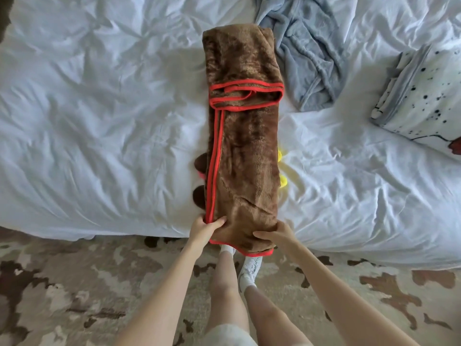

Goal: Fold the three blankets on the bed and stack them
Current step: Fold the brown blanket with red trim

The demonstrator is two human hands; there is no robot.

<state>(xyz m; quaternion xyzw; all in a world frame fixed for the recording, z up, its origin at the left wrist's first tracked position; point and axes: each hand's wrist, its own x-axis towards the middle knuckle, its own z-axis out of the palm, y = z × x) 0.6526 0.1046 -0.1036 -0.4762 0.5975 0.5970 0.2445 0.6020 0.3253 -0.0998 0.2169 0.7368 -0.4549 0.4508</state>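
Since the brown blanket [245, 151] is already narrowed into a long strip, it lies straight across the bed [99, 108], running from the near edge toward the far side. Its near end hangs just over that edge. The red trim [214, 158] runs up its left side and loops across the middle, where another layer's edge lies doubled on top.

The left hand [207, 229] pinches the near left corner, thumb on top. The right hand [278, 236] grips the near right corner with its fingers curled over the plush. Holding both corners at once keeps the end square, and it looks like the set-up for lifting this end and carrying it away over the strip to shorten it.

Small yellow bits [283, 181] poke out along the right side; what they belong to is not clear.

Beyond the strip's far right, the grey blanket [309, 53] lies crumpled, so it is not yet folded. Toward the bed's right edge, well apart, the spotted blanket [421, 96] sits folded, probably the base of the stack. The person stands on a patterned rug [74, 283].
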